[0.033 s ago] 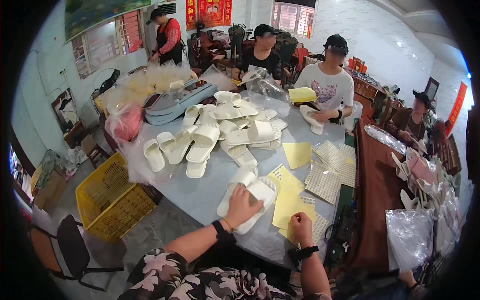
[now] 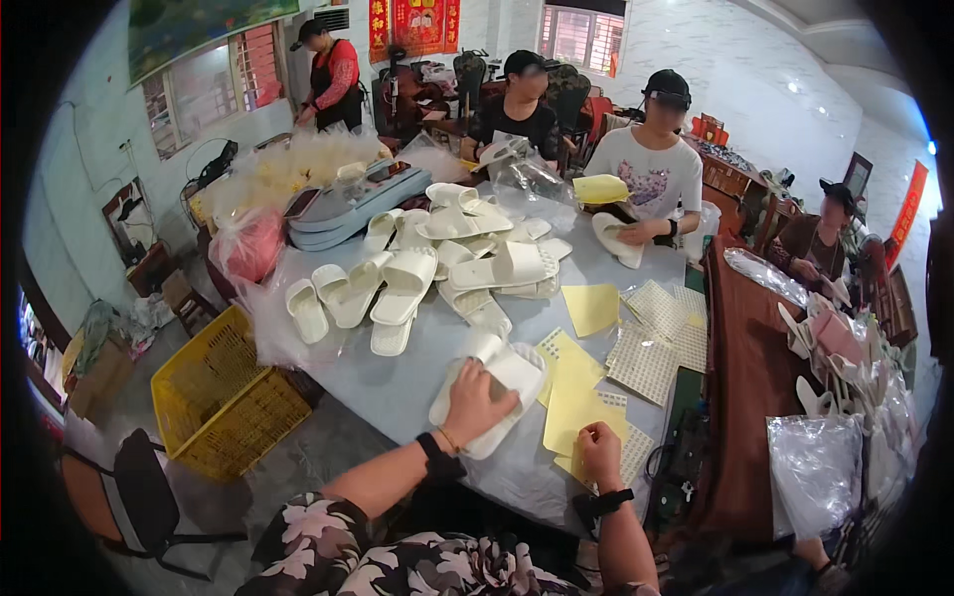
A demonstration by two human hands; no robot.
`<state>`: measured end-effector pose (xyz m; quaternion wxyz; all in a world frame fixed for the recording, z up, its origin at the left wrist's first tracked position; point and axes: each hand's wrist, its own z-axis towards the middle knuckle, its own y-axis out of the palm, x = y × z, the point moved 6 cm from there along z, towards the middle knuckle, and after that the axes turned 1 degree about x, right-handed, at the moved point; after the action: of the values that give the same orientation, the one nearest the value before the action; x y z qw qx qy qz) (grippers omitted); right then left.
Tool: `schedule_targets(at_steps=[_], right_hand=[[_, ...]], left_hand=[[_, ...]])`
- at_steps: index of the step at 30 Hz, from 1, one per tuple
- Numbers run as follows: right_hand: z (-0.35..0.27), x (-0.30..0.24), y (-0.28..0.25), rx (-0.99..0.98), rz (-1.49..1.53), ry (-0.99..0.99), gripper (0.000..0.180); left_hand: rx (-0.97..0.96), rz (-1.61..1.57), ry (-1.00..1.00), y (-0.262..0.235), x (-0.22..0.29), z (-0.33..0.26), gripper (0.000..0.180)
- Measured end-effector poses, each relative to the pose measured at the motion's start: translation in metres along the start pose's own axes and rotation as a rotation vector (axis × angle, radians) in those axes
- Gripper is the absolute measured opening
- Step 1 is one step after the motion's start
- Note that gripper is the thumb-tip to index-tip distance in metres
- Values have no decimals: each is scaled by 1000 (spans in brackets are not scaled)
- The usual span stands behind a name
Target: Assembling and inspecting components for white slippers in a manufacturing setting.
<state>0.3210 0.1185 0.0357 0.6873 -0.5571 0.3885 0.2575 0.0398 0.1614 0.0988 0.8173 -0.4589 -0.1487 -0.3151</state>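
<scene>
Head view: pale slippers lie on the counter toward six o'clock, my left hand over them, fingers spread; whether they grip, I can't tell. At their four o'clock, my right hand curls by yellow sheets, contents hidden. Slippers look light, springy; straps suit lifting.

Two off-white slippers lie close together beside overlapping yellow sheets.
</scene>
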Motion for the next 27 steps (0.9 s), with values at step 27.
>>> schedule_targets(at_steps=[27], right_hand=[[-15, -29, 11, -70, -416, -192, 39]], left_hand=[[-407, 206, 563, 78, 82, -10, 61]])
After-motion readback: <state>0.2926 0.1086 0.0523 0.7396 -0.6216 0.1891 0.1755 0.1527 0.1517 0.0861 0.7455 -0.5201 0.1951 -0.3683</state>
